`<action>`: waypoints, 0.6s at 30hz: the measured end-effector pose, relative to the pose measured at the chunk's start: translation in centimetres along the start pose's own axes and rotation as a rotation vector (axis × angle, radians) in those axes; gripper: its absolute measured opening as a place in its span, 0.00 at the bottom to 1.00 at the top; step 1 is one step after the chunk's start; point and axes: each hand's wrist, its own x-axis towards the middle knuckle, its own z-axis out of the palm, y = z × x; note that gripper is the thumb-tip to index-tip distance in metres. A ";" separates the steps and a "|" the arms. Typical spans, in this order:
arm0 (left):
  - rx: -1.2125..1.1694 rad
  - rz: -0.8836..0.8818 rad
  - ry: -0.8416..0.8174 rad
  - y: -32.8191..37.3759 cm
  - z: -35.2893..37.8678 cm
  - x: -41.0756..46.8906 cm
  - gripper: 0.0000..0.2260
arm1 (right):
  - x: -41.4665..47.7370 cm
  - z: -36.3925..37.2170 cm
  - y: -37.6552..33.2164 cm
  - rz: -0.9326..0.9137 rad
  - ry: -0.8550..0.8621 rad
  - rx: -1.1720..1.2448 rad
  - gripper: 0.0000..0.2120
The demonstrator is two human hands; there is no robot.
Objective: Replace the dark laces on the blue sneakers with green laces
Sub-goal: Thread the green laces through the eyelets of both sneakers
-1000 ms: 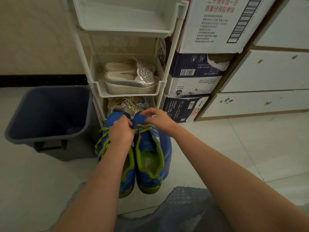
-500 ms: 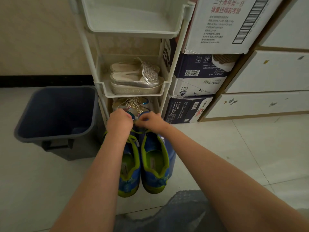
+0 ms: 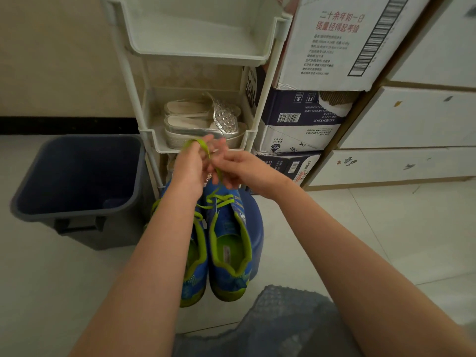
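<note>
both arms reach forward, left hand (image 3: pixel 189 169) and right hand (image 3: pixel 240 169) close together, each pinching a green lace (image 3: pixel 203 146) above the blue sneakers (image 3: pixel 228 243), which sit paired on a blue stool (image 3: pixel 256 228). silver sandals (image 3: pixel 203 122) lie in the rack's middle tray (image 3: pixel 154 141), beside a dark bin (image 3: pixel 77 210).

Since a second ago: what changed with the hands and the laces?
Both hands rose off the sneakers' fronts to the height of the rack's middle shelf. The left hand and right hand now hold a loop of green lace, drawn up between them. The blue sneakers stayed on the blue stool. The bin and rack are unchanged.
</note>
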 end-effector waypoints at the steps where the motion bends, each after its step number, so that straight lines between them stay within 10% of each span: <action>1: -0.142 -0.030 0.000 0.4 0.0 -0.1 0.13 | -0.1 -0.1 0.4 0.036 0.008 -0.089 0.09; 4: -0.359 -0.085 0.089 1.5 -0.3 -0.8 0.13 | -0.5 -1.1 2.3 0.180 0.011 -0.284 0.08; 8: 0.013 0.060 0.158 1.1 -0.6 -0.7 0.12 | -1.4 -2.1 3.5 0.294 -0.094 -0.305 0.11; 14: 0.680 -0.055 -0.454 0.1 0.7 -1.7 0.13 | 0.0 -2.0 1.4 0.176 0.067 0.266 0.31; 18: 0.868 -0.110 -0.490 -0.9 0.8 -1.8 0.14 | 0.1 -1.5 1.3 0.171 0.090 0.431 0.15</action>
